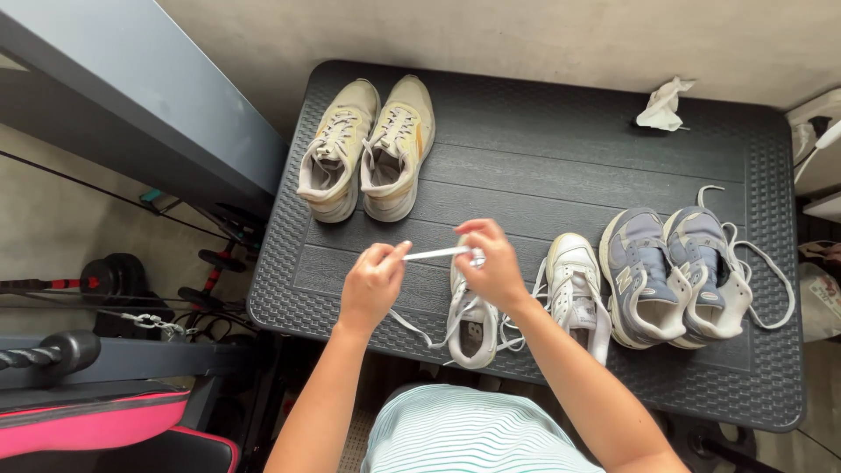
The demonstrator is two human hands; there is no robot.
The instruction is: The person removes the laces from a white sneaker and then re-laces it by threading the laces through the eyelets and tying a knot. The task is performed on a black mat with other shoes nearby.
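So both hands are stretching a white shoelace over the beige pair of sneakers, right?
Not quite. In the head view, the left hand and right hand stretch the white shoelace over the white pair of sneakers, not the beige pair, which sits untouched farther back.

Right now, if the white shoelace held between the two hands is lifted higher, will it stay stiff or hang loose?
Probably loose. The white shoelace looks straight only where the left hand and right hand pull it tight; its other parts droop in curves beside the white shoe. It seems thin and light, so lifting it may hardly move the shoe.
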